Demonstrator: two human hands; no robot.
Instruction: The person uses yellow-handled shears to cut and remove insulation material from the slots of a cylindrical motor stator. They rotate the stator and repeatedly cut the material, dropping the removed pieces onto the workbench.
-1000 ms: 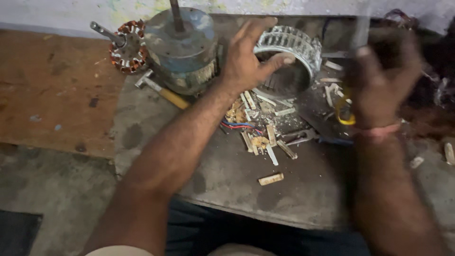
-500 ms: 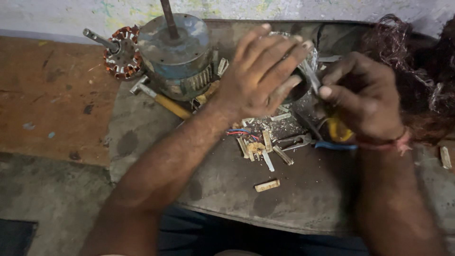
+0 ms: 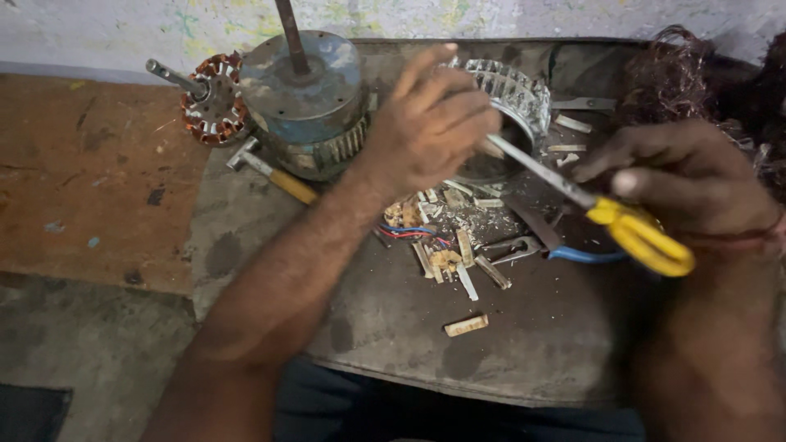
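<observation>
Between my two hands, the yellow-handled scissors [image 3: 598,214] run long from four o'clock up toward ten o'clock, blades aimed at the ribbed metal stator ring [image 3: 512,98]. My right hand [image 3: 688,184] is closed around the handles. My left hand [image 3: 430,123] curls narrow over the ring's rim, at the blade tips. At nine o'clock stands the blue motor housing [image 3: 307,102]; paper strips [image 3: 454,250] lie at six.
</observation>
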